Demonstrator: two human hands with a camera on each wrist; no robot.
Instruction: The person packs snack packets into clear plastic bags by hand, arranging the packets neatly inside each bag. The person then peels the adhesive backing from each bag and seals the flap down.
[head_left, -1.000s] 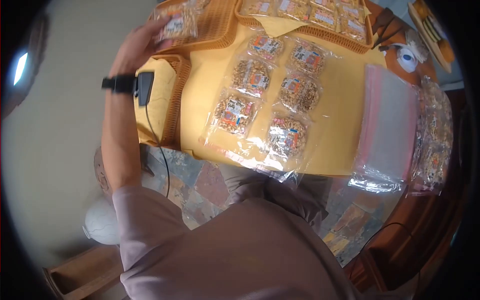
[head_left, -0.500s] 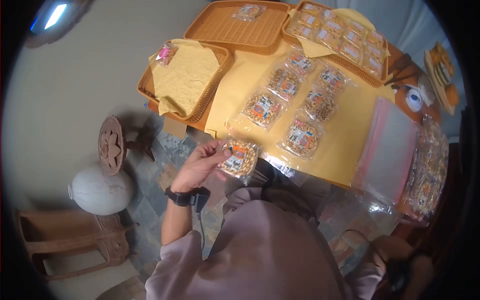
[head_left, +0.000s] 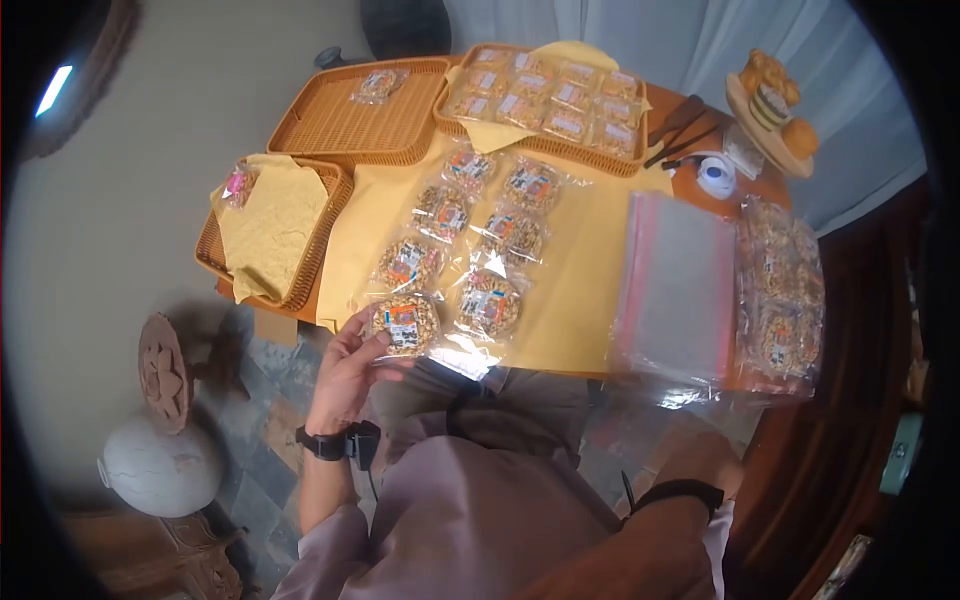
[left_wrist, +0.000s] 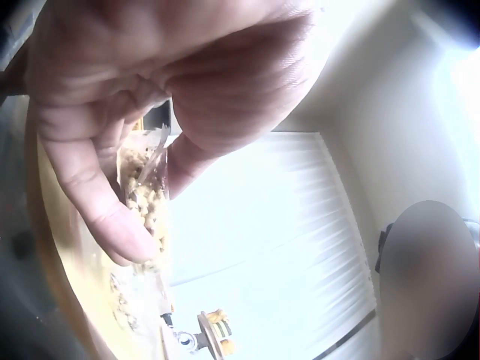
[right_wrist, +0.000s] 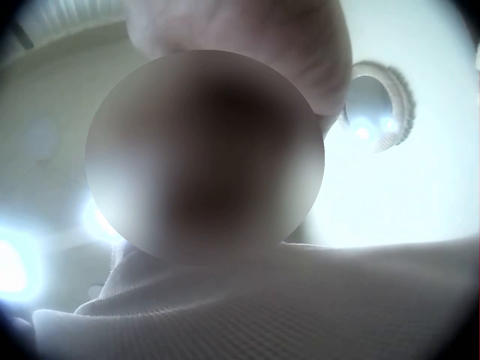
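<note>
My left hand (head_left: 345, 375) pinches a clear packet of round nut brittle (head_left: 405, 325), thumb on its labelled face and fingers behind it. It is held at the table's front edge, below the left of two columns of similar packets (head_left: 408, 263). In the left wrist view the packet (left_wrist: 142, 199) shows edge-on between thumb and fingers. Clear glossy film lies around the columns and hangs over the front edge. My right arm bends across the bottom of the head view; the right hand (right_wrist: 240, 26) is raised close to a blurred area above the shirt, its fingers hidden.
Left of the columns stands a cloth-lined basket (head_left: 212, 250) with one pink-labelled packet. Behind are a wicker tray (head_left: 330, 125) with one packet and a basket of several packets (head_left: 570, 95). Flat clear bags (head_left: 670, 290) and a filled bag (head_left: 780, 290) lie at the right.
My left hand has carried the packet from the back-left tray to the table's front edge, then up by the left column. My right arm has come into view and bent inward. The head view has shifted.
</note>
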